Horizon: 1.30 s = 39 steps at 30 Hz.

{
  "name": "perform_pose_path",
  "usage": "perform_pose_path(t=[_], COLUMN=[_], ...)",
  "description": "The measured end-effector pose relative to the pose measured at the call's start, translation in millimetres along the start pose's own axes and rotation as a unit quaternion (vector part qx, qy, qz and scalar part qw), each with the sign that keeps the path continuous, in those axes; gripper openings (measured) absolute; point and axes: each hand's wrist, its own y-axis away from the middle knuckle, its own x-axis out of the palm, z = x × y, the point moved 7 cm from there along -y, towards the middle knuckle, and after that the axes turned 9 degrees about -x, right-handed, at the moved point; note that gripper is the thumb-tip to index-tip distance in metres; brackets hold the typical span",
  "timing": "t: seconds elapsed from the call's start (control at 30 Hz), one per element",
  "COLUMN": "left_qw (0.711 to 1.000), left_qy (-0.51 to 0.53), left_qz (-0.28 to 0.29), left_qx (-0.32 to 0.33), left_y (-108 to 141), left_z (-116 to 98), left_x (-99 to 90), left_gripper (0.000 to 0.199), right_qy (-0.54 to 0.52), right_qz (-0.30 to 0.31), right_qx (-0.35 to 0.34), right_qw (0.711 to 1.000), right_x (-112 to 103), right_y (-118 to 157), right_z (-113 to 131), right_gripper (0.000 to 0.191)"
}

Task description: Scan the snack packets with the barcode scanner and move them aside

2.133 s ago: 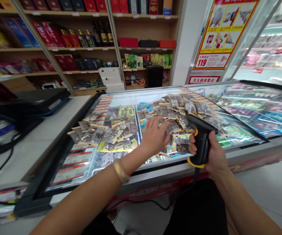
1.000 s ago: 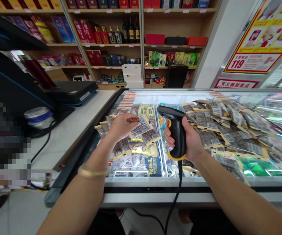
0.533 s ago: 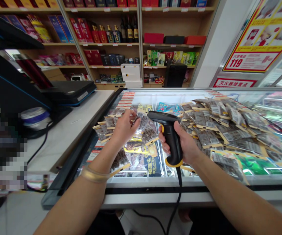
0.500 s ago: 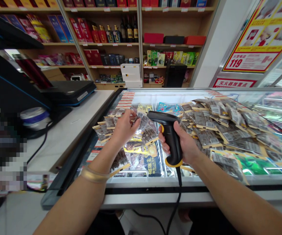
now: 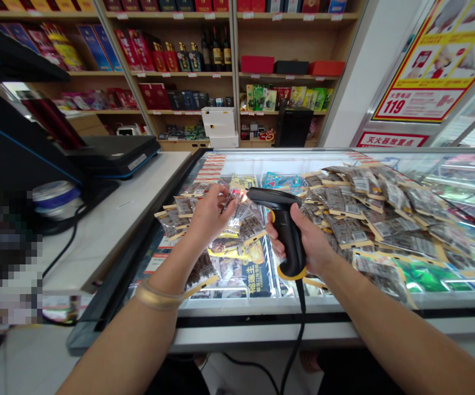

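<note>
My right hand (image 5: 313, 244) is wrapped round the grip of a black and yellow barcode scanner (image 5: 289, 236), whose head points left. Red light from it falls on a small clear snack packet (image 5: 239, 202), which my left hand (image 5: 212, 211) pinches by its edge. Beneath and left of that hand, more snack packets (image 5: 171, 222) lie on the glass top of a chest freezer (image 5: 257, 319). A large heap of similar packets (image 5: 352, 211), dark inside with tan card edges, spreads to the right of the scanner. A cable runs down from the scanner's grip.
To the left is a white counter (image 5: 138, 189) carrying a black scale (image 5: 117, 151) and a round tin (image 5: 54, 198). Shelves (image 5: 188, 74) with boxes and bottles stand behind the freezer. A poster (image 5: 439, 66) hangs at the right. Cables (image 5: 253, 363) trail below the freezer's front edge.
A red scanning light now shines on the packet in my left hand; before, it was unlit. Both hands stay almost in place, and the view has shifted very slightly.
</note>
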Motion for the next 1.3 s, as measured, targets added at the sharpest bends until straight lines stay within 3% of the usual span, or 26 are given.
perform_pose_path(t=[0.2,0.37,0.47,0.67,0.77,0.87,1.0,1.3], left_qw=[1.000,0.999,0.994,0.948,0.907,0.875,0.855,0.873], left_qy=[0.005,-0.021,-0.030,-0.062,-0.124,-0.197,-0.226,-0.193], left_qz=[-0.025,-0.016,0.040,0.153,0.184,0.172,0.120,0.077], left_qx=[-0.006,0.036,0.094,0.273,0.359,0.408,0.450,0.442], left_y=[-4.9,-2.0,8.0,42.1,58.1,65.7,68.9,66.1], left_z=[2.4,-38.8,-76.1,-145.0,-167.0,-177.1,-181.8,-173.9], left_x=[-3.5,13.3,51.3,158.4,203.4,228.3,230.9,207.2], left_gripper=[0.023,0.023,0.019,0.017,0.018,0.018,0.019,0.019], right_qy=[-0.025,-0.033,-0.022,0.002,-0.004,-0.014,-0.022,0.011], right_qz=[-0.001,-0.009,-0.033,-0.140,-0.180,-0.210,-0.240,-0.219], right_qx=[-0.036,-0.119,-0.169,-0.244,-0.242,-0.231,-0.212,-0.227], right_qw=[0.999,0.992,0.985,0.960,0.953,0.950,0.947,0.949], right_x=[4.7,-6.5,-26.6,-82.3,-106.5,-125.3,-139.0,-140.0], right_y=[3.3,37.2,70.3,135.6,156.6,166.5,167.6,166.6], right_z=[14.1,52.7,79.8,121.3,121.9,110.2,92.7,94.4], right_gripper=[0.056,0.053,0.053,0.051,0.052,0.053,0.055,0.052])
